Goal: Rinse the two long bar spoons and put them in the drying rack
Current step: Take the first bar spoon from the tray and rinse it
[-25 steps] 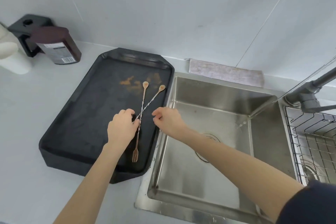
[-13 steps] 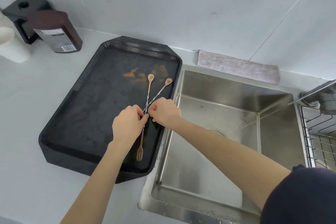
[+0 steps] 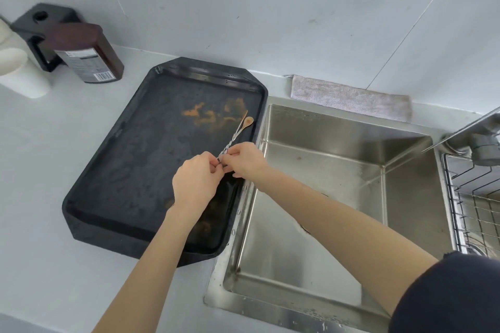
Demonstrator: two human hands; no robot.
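Observation:
Two long bar spoons with twisted stems and copper bowls lie together, nearly parallel, over the right part of the black tray. My left hand and my right hand meet at the middle of the stems, and both pinch them. The fork ends are hidden under my hands. The spoon bowls point to the far right, above a brown stain on the tray. The wire drying rack stands at the right edge, beyond the sink.
A grey faucet reaches over the sink's right rim. A folded grey cloth lies behind the sink. A dark brown bottle, a black holder and a white container stand at the far left.
The crossed spoons have been gathered into one bundle and lifted off the tray. My hands have come together on the stems, and the fork end is no longer visible.

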